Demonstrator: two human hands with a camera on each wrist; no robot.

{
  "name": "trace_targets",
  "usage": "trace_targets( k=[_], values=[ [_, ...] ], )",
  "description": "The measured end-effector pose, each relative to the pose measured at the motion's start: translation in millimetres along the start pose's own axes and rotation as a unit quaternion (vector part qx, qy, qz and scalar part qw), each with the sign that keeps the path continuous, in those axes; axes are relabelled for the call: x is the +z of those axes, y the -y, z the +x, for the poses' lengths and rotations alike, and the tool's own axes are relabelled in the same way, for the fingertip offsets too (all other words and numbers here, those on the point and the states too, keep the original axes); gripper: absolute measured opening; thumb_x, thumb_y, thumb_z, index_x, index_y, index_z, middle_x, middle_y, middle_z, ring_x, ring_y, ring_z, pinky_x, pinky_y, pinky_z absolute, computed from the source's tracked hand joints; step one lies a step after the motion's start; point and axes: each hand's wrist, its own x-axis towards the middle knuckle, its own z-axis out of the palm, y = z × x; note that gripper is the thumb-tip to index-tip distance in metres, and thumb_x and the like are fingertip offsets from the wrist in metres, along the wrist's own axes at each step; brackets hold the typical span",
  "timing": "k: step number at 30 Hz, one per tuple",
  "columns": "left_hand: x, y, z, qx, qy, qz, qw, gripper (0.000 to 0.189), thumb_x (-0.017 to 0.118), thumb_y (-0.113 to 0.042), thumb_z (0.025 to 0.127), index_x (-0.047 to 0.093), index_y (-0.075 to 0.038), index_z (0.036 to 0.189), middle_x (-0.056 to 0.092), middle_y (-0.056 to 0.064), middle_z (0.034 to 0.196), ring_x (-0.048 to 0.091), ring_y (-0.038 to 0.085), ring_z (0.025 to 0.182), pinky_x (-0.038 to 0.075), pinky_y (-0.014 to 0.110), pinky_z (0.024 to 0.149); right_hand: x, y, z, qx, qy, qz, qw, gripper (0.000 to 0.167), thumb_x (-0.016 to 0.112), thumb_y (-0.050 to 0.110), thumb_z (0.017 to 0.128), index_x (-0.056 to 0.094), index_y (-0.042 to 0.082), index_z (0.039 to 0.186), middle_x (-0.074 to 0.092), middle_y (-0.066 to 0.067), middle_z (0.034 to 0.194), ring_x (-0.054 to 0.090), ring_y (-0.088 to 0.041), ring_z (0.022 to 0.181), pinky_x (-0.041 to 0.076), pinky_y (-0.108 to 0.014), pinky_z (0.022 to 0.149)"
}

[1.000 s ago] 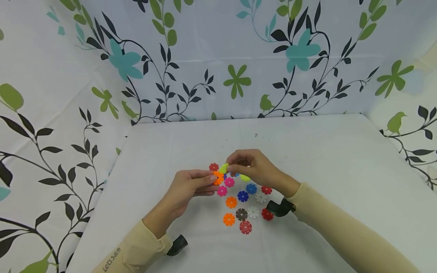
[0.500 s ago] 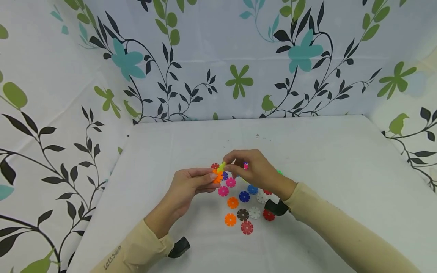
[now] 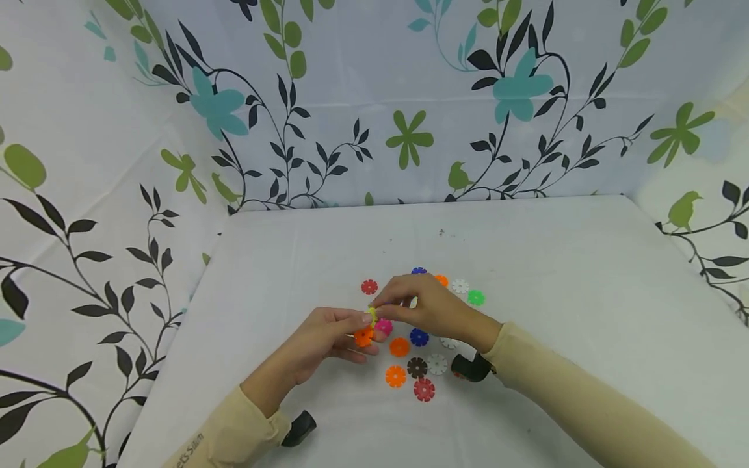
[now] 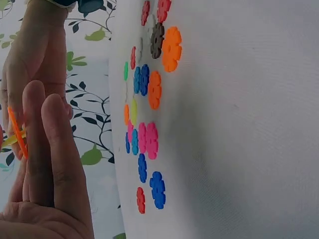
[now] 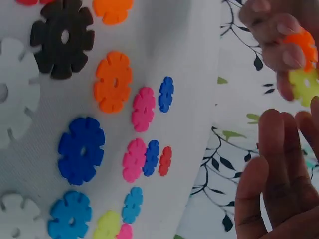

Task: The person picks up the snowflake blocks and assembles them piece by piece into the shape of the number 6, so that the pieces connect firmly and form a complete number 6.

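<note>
My left hand (image 3: 318, 338) holds an orange notched flower disc (image 3: 364, 337) and a yellow notched flower disc (image 3: 372, 316), thumb on top. The two meet edge to edge at an angle, crossing in the left wrist view, where the orange disc (image 4: 17, 132) shows edge-on. From the right, my right hand (image 3: 427, 309) pinches the yellow disc's upper edge between thumb and index finger. In the right wrist view the yellow disc (image 5: 304, 84) lies below the orange disc (image 5: 303, 45). How deep the slots sit in each other is hidden by fingers.
Several loose flower discs lie flat under and around the hands, among them a brown disc (image 3: 417, 368), a pink disc (image 3: 383, 326), a dark blue disc (image 3: 419, 337) and a green disc (image 3: 476, 298). They rest on a white-covered table (image 3: 281, 260), backed by a leaf-patterned cloth (image 3: 339, 97).
Both hands have come down and nearer the wearer with the orange and yellow discs. Blue, orange, white and green discs behind the right hand now show. The right fingers stay at the yellow disc.
</note>
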Motion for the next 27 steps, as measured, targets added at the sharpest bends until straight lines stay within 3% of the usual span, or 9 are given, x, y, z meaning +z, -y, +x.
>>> trace_targets(
  k=[3,5,9,12,14,18,23,27],
  values=[
    [-1.8,4.1,-0.1,0.005,-0.014,0.007,0.9999,0.057,0.068,-0.037,0.097,0.06,0.007,0.133,0.074,0.015,0.111,0.073,0.031,0.099,0.058,0.04,0.086,-7.6,-10.7,-4.4,0.045,-0.026,0.037,0.998,0.029,0.068,0.023,0.099,0.072,0.017,0.127,0.072,0.004,0.113,0.067,-0.012,0.099,0.056,-0.036,0.087],
    [-4.1,7.0,-0.8,0.01,-0.029,0.004,0.9995,0.06,0.069,-0.036,0.097,0.055,0.005,0.138,0.073,0.014,0.115,0.072,0.03,0.102,0.057,0.04,0.088,-17.2,-20.7,-8.4,0.078,-0.065,0.061,0.993,0.034,0.065,0.022,0.101,0.067,0.013,0.134,0.071,-0.004,0.119,0.068,-0.018,0.103,0.057,-0.039,0.089],
    [-9.3,11.9,-2.5,0.009,-0.061,-0.018,0.9979,0.064,0.072,-0.033,0.095,0.049,0.001,0.144,0.07,0.014,0.122,0.068,0.029,0.111,0.055,0.04,0.092,-41.4,-44.3,-19.6,0.158,-0.153,0.089,0.9714,0.04,0.061,0.025,0.103,0.061,0.009,0.139,0.068,-0.012,0.126,0.067,-0.027,0.109,0.056,-0.042,0.091],
    [-12.2,14.7,-2.3,0.006,-0.082,-0.037,0.9959,0.068,0.075,-0.032,0.093,0.046,-0.002,0.146,0.069,0.013,0.125,0.064,0.028,0.117,0.054,0.041,0.094,-57.6,-60.6,-31.0,0.228,-0.187,0.077,0.9526,0.043,0.061,0.031,0.103,0.061,0.01,0.141,0.063,-0.012,0.134,0.063,-0.03,0.116,0.054,-0.043,0.095],
    [-13.3,15.9,-1.1,0.006,-0.092,-0.051,0.9944,0.069,0.076,-0.031,0.092,0.045,-0.003,0.147,0.069,0.012,0.127,0.063,0.027,0.118,0.054,0.041,0.095,-66.2,-70.5,-39.9,0.266,-0.183,0.057,0.9448,0.045,0.061,0.033,0.103,0.061,0.009,0.14,0.06,-0.012,0.139,0.06,-0.032,0.119,0.053,-0.045,0.097],
    [-14.2,17.0,0.7,0.011,-0.111,-0.069,0.9913,0.066,0.076,-0.029,0.092,0.047,-0.006,0.147,0.069,0.01,0.127,0.063,0.027,0.118,0.055,0.041,0.094,-76.9,-85.8,-56.2,0.314,-0.14,-0.001,0.9392,0.041,0.063,0.029,0.102,0.064,0.006,0.136,0.058,-0.015,0.14,0.056,-0.035,0.12,0.051,-0.047,0.096],
    [-14.7,17.0,1.5,0.011,-0.138,-0.069,0.988,0.059,0.075,-0.029,0.093,0.055,-0.01,0.145,0.07,0.007,0.125,0.065,0.025,0.113,0.056,0.038,0.091,-81.5,-96.7,-67.6,0.348,-0.08,-0.053,0.9327,0.038,0.072,0.028,0.094,0.071,0.009,0.127,0.064,-0.016,0.131,0.059,-0.036,0.114,0.052,-0.048,0.092],
    [-15.2,16.1,1.3,0.017,-0.149,-0.062,0.9868,0.057,0.075,-0.03,0.093,0.058,-0.009,0.143,0.07,0.007,0.126,0.065,0.024,0.112,0.056,0.035,0.09,-82.6,-98.3,-70.2,0.359,-0.054,-0.079,0.9286,0.037,0.078,0.028,0.089,0.075,0.011,0.121,0.068,-0.013,0.125,0.061,-0.032,0.108,0.054,-0.044,0.086]
  ],
)
